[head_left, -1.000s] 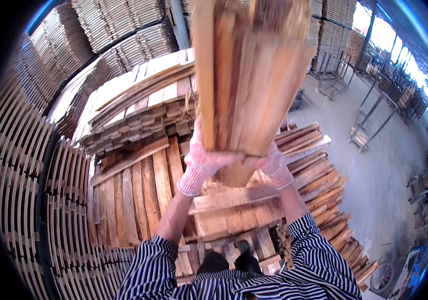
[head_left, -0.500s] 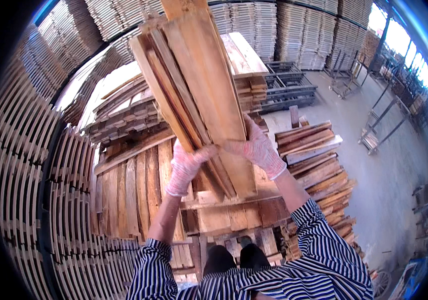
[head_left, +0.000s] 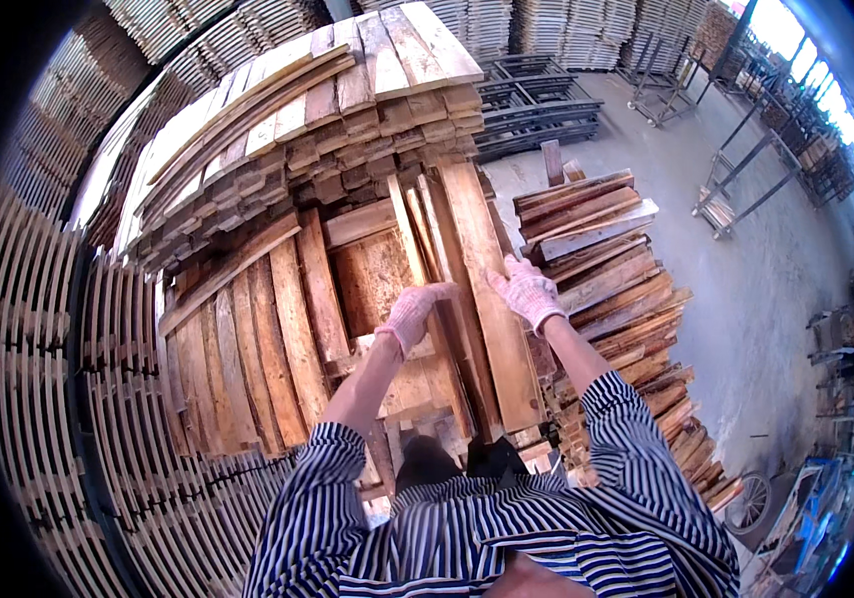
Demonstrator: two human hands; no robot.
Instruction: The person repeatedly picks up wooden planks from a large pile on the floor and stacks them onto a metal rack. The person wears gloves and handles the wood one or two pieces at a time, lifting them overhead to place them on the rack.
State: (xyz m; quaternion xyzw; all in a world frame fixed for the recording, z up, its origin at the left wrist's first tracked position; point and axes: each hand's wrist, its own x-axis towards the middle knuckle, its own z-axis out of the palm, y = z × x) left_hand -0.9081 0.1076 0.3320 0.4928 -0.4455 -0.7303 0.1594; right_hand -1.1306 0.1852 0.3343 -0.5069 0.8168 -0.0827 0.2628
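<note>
A bundle of rough wooden boards lies lengthwise on the right part of the low board layer in front of me. One is a wide plank (head_left: 493, 299); narrower boards (head_left: 455, 344) are pressed together along its left side. My left hand (head_left: 413, 314), in a pinkish knit glove, closes over the narrow boards from the left. My right hand (head_left: 528, 291), gloved likewise, grips the wide plank's right edge. Left of the bundle is a gap with a brown board surface (head_left: 372, 281) lower down, then a row of upright-lying boards (head_left: 289, 329).
A taller stack of boards (head_left: 377, 70) stands behind, two thin strips on top. To the right is a pile of loose boards (head_left: 606, 279). Slatted stacks (head_left: 28, 329) line the left. Metal racks (head_left: 536, 105) and a wheeled cart (head_left: 721, 209) stand on the concrete floor (head_left: 736, 329).
The bundle, raised before me half a second ago, has come down onto the board layer. Both hands went down with it and are now farther apart along its sides.
</note>
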